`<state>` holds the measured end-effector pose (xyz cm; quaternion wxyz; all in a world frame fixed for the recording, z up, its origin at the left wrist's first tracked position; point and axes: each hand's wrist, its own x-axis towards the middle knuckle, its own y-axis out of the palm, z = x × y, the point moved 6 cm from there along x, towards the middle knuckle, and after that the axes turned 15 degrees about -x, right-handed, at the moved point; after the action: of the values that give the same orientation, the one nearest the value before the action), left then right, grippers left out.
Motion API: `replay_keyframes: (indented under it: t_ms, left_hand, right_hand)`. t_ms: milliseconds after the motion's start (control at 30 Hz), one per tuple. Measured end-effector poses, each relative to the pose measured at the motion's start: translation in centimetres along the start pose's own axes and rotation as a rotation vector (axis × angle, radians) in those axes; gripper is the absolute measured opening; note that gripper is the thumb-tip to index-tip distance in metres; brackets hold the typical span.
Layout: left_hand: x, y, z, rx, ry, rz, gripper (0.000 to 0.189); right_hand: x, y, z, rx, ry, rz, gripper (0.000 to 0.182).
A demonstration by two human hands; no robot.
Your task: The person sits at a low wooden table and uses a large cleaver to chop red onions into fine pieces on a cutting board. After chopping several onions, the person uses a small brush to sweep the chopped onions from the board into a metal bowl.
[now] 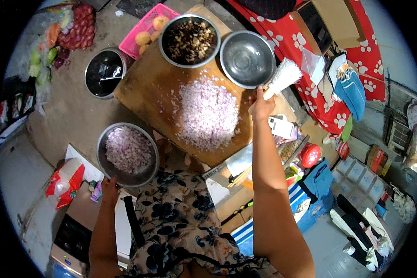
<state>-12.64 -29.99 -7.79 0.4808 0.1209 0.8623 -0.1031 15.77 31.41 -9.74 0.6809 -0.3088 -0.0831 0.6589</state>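
In the head view my left hand [109,187] grips the rim of a steel bowl [143,176] with chopped purple onion [127,149] in it, held left of the wooden board [142,90]. A broad pile of chopped onion [208,111] lies on the board. At the board's right side my right hand [263,104] holds a light-coloured handle; a white bundle [285,74] lies just beyond it, perhaps wrapping. Beside that hand stands an empty steel bowl [247,59]. Another steel bowl [190,41] holds dark and pale chopped pieces.
A pink plastic basket [128,43] with round yellowish produce and a steel pot [90,78] stand left of the board. A net bag of onions [77,29] lies at the upper left. A white device [281,127] is beside my right forearm.
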Motion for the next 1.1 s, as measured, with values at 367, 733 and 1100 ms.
replay_keyframes:
  t_ms: [367, 733, 1100]
  left_hand:
    - [-4.7, -0.7, 8.9, -0.269, 0.001, -0.192, 0.023]
    - [-4.3, -2.8, 15.2, -0.164, 0.075, -0.245, 0.018]
    - [2.7, 1.2, 20.5, 0.208, -0.092, -0.141, 0.017]
  right_hand:
    - [-5.6, -6.5, -6.7, -0.907, -0.208, 0.361, 0.051]
    - [-9.3, -9.3, -7.8, -0.994, -0.521, 0.176, 0.057]
    - [-15.1, -10.3, -8.9, -0.927, -0.605, 0.113, 0.07]
